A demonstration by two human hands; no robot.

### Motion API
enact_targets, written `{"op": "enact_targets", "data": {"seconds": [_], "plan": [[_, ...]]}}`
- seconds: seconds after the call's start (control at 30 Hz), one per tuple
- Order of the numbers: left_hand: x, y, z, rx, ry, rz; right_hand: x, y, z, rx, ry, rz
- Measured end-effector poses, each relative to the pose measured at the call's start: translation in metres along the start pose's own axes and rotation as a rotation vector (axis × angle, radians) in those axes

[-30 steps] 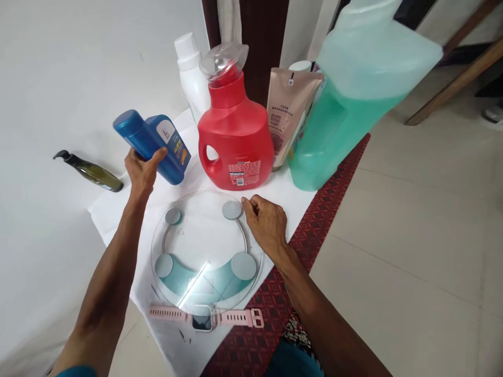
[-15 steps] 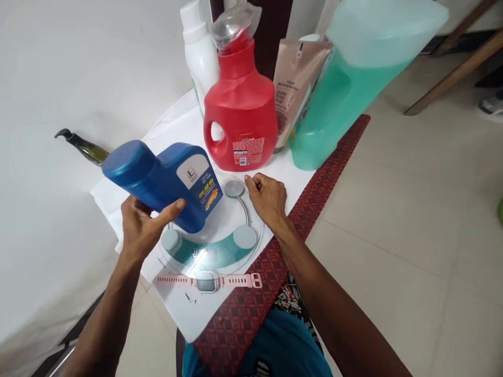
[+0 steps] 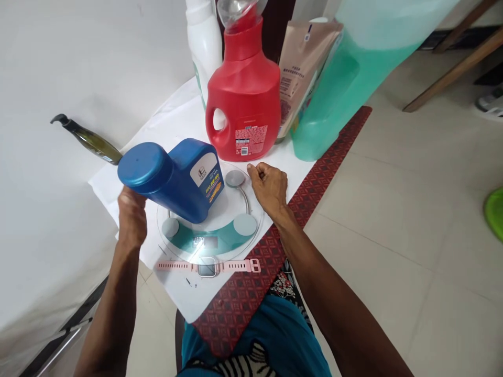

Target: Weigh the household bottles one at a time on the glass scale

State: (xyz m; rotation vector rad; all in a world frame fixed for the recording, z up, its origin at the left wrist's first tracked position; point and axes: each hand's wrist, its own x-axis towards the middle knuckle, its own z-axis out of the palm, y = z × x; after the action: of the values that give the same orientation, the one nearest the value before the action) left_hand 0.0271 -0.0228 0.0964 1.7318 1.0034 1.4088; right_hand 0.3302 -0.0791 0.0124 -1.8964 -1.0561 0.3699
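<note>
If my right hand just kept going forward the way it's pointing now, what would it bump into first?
Probably the lower part of the red jug, just ahead of your right hand. Depth is hard to judge from this one view, so I can't tell how close it is.

Soft indoor lt., glare on scale (image 3: 223, 238), L hand (image 3: 132, 214) blurry

Both our arms (image 3: 334, 285) reach forward, spread apart. Our left hand (image 3: 132, 215) is up and a bit blurry, with its fingertips hidden. Our right hand (image 3: 270, 187) is curled up loosely, knuckles up, wrist (image 3: 281, 212) bent inward.
</note>
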Motion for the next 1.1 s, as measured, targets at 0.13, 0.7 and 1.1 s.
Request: {"op": "enact_targets", "data": {"seconds": [0.13,0.7,1.1], "plan": [[0.028,-0.042,-0.008,0.005,0.290,-0.167,-0.001,0.001,0.000,0.008,0.008,-0.016],[0.018,-0.086,-0.024,0.388,0.166,-0.324,-0.002,0.006,-0.001,-0.093,-0.030,-0.033],[-0.009,-0.003,0.004,0.152,-0.122,-0.088,-0.001,0.005,-0.001,-0.093,-0.021,-0.033]]}}
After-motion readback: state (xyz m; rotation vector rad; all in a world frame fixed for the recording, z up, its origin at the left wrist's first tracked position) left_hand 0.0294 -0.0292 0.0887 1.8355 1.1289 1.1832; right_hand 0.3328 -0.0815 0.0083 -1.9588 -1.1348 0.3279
